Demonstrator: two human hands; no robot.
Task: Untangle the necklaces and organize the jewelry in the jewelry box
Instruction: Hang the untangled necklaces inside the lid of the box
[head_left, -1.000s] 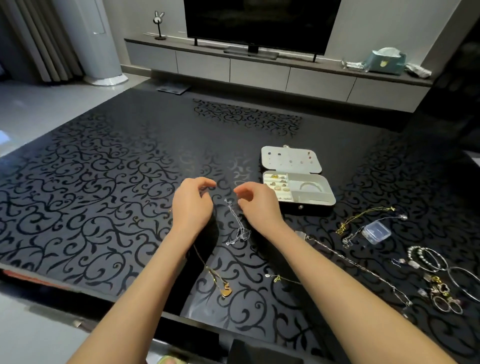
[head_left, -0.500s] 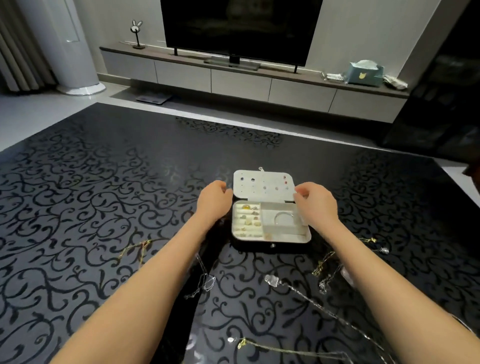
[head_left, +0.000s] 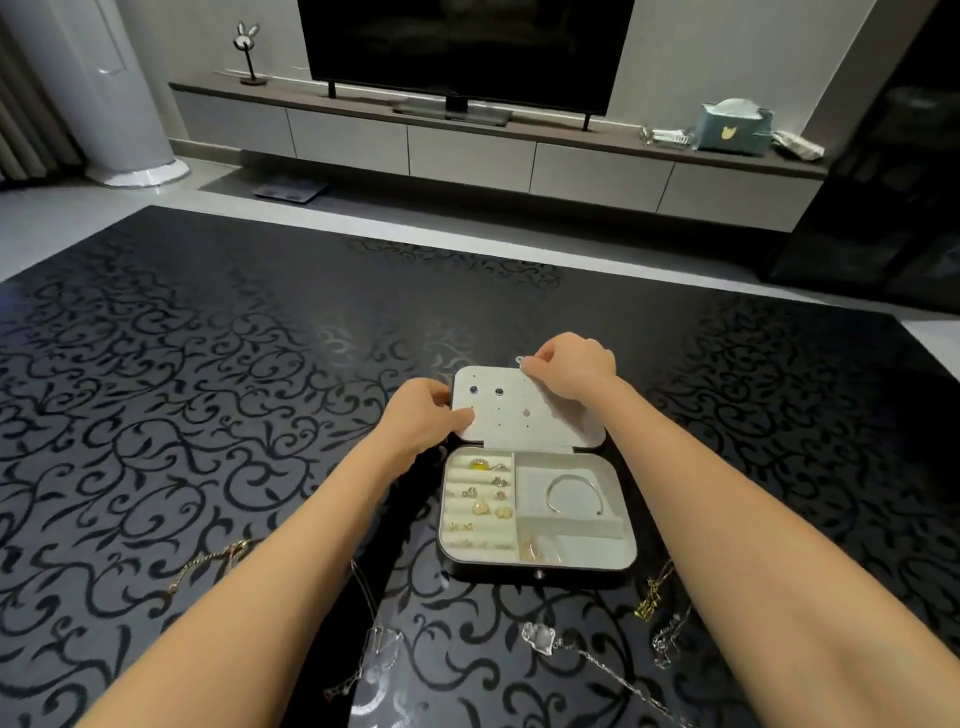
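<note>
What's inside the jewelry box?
The jewelry box holds rings in the left slots, a silver bangle on the right, and a small gold piece below it. Earrings sit in the lid; the right hand covers its far corner.

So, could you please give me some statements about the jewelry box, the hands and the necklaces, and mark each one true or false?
1. The jewelry box stands open on the table. True.
2. The silver bangle lies on the table beside the box. False: it lies inside a right-hand compartment of the box.
3. The left hand and the right hand both hold the lid. True.
4. Everything with a chain is already in the box. False: several necklaces lie on the table near the forearms.
5. Two dark blue studs sit in the lid. True.
</note>
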